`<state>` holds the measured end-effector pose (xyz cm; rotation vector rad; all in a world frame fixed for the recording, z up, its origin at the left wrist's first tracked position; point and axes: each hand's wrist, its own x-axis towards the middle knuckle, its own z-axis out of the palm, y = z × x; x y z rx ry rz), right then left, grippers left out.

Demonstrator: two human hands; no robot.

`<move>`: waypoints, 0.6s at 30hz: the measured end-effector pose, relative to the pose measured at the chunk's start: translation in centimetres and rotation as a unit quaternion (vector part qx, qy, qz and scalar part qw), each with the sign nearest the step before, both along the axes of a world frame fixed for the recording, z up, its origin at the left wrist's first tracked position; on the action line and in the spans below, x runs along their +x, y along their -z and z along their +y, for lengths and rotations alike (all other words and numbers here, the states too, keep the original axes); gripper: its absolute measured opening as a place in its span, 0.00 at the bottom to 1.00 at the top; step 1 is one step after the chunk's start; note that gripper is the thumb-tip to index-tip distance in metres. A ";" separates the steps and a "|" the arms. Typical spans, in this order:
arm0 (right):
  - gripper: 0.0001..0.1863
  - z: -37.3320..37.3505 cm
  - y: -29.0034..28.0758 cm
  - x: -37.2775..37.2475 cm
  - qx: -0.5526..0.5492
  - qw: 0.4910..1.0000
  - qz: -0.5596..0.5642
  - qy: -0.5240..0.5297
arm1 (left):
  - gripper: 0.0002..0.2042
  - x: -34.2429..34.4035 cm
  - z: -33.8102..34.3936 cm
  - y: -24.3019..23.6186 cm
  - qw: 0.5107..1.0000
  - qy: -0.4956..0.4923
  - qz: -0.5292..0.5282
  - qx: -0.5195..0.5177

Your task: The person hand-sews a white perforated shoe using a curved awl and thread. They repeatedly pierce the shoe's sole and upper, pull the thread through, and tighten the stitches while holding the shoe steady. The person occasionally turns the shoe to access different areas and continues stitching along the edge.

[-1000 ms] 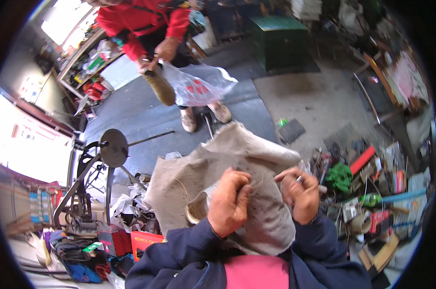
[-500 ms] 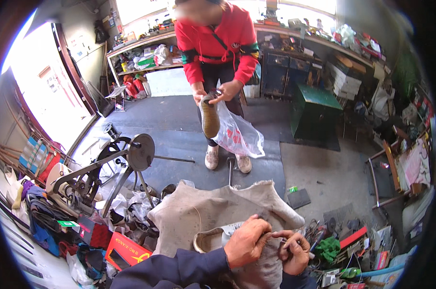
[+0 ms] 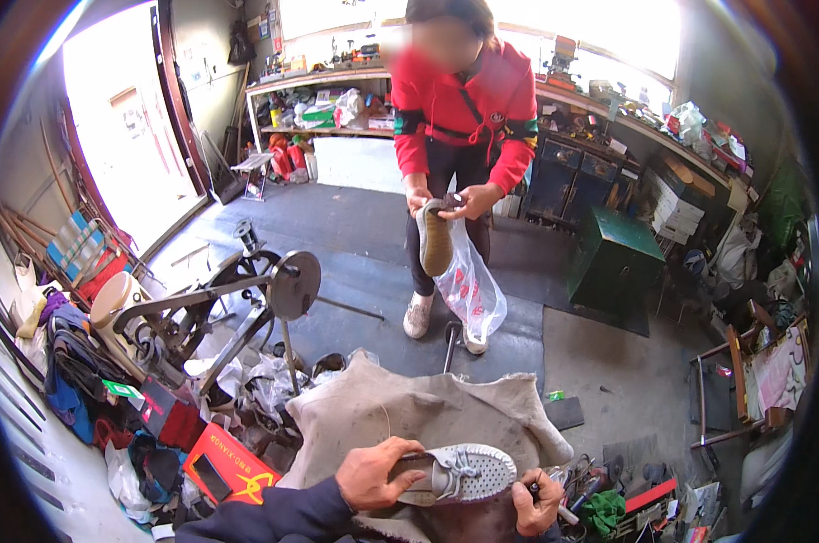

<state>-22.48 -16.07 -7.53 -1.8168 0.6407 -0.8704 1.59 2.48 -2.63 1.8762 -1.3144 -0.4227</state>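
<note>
A pale grey-white shoe (image 3: 483, 472) with small holes and a laced bow lies on its sole side over the beige cloth (image 3: 337, 407) across my lap, toe to the right. My left hand (image 3: 378, 475) grips it at the heel opening, thumb inside and fingers along the rim. At the toe, my right hand (image 3: 538, 503) is closed, its fingers pinched around something small and dark that I cannot make out. Opposite me, a person in a red jacket (image 3: 463, 109) holds another shoe (image 3: 435, 240), tan sole showing, with a clear plastic bag (image 3: 474, 285).
A hand-cranked machine (image 3: 246, 290) with a round wheel stands at the left. Near my left arm lies a red-orange box (image 3: 228, 466) with a dark phone-like slab (image 3: 212, 477). Tools and a green cloth (image 3: 602, 512) clutter the right. A green cabinet (image 3: 615, 258) stands farther back.
My left hand has shifted from the shoe's front to its heel opening, uncovering the laces and toe. My hands, close together before, are now apart at the shoe's two ends. The view has shifted.
</note>
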 end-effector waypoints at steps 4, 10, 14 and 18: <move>0.14 0.1 -1.1 0.4 0.002 1.000 0.015 -0.002 | 0.26 0.9 2.4 0.8 0.984 0.042 -0.105 0.135; 0.14 0.6 -1.9 0.8 -0.002 1.000 0.007 0.010 | 0.14 2.4 2.9 2.6 0.972 0.040 -0.159 0.167; 0.13 0.8 -1.6 0.7 -0.004 1.000 0.000 0.009 | 0.08 3.4 3.3 3.2 0.985 0.042 -0.140 0.090; 0.12 0.8 -1.4 0.7 -0.013 1.000 0.002 0.014 | 0.05 4.8 4.3 2.3 0.996 0.052 -0.064 0.028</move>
